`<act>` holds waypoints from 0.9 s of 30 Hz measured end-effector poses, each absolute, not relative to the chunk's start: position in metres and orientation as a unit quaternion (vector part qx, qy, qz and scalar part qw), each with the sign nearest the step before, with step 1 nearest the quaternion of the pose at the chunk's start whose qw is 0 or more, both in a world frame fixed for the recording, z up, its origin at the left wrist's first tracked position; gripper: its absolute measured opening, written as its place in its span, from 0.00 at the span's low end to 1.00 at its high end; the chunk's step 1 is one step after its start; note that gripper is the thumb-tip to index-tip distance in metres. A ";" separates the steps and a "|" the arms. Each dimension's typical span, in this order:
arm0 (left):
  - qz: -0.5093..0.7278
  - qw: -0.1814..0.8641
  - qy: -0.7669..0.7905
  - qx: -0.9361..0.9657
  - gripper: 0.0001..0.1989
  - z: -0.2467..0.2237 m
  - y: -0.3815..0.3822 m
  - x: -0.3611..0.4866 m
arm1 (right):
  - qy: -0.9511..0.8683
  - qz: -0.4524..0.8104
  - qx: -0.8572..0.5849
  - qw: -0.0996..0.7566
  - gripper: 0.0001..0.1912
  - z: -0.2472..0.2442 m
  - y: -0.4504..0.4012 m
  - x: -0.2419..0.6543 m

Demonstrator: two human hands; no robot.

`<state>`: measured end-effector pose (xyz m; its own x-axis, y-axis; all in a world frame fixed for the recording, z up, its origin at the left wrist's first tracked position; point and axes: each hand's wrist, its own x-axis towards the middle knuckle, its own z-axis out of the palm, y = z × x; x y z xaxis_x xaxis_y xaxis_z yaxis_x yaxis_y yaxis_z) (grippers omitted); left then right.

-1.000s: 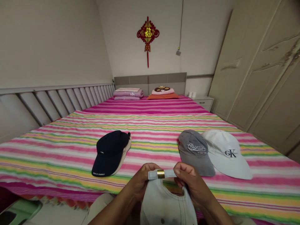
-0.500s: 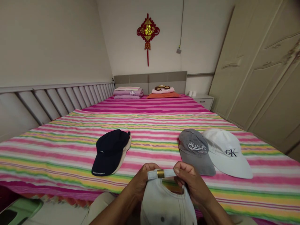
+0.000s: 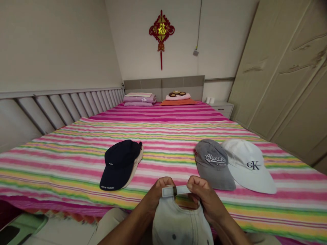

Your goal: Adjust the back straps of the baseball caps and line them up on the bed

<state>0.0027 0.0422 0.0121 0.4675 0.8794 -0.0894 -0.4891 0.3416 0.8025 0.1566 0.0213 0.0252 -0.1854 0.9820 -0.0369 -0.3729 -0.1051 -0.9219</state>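
Observation:
A pale, washed-out baseball cap (image 3: 178, 221) is held close to my body with its back opening toward the bed. My left hand (image 3: 158, 194) grips the left end of its adjusting strap (image 3: 182, 190), near the metal buckle (image 3: 174, 191). At the strap's right part, my right hand (image 3: 201, 195) pinches it between thumb and fingers. Beyond my hands, a navy cap (image 3: 120, 163) lies to the left, overlapping a beige one (image 3: 135, 168). To the right a grey cap (image 3: 214, 166) with white lettering overlaps a white cap (image 3: 251, 166).
Striped cloth (image 3: 163, 149) covers the bed, with a slatted rail (image 3: 76, 105) along its left. Folded bedding (image 3: 140, 99) and a pink pillow (image 3: 178, 97) sit at the headboard (image 3: 163, 85). A wardrobe (image 3: 283, 75) stands right; a green stool (image 3: 25, 228) is at lower left.
The buckle has turned so its brass face shows less, and my right hand has shifted slightly left along the strap. The other caps lie unchanged.

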 end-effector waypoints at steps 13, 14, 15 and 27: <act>0.475 0.758 0.282 0.347 0.11 0.031 0.042 -0.015 | -0.329 0.675 -0.330 0.573 0.17 0.023 0.037 0.166; 0.485 0.750 0.296 0.339 0.11 0.031 0.044 -0.017 | -0.352 0.680 -0.331 0.552 0.18 0.022 0.036 0.167; 0.496 0.743 0.308 0.328 0.12 0.029 0.048 -0.018 | -0.377 0.693 -0.328 0.520 0.18 0.022 0.034 0.167; 0.364 0.809 0.283 0.364 0.12 -0.015 0.062 -0.043 | -0.294 0.803 -0.213 0.473 0.17 0.031 0.033 0.149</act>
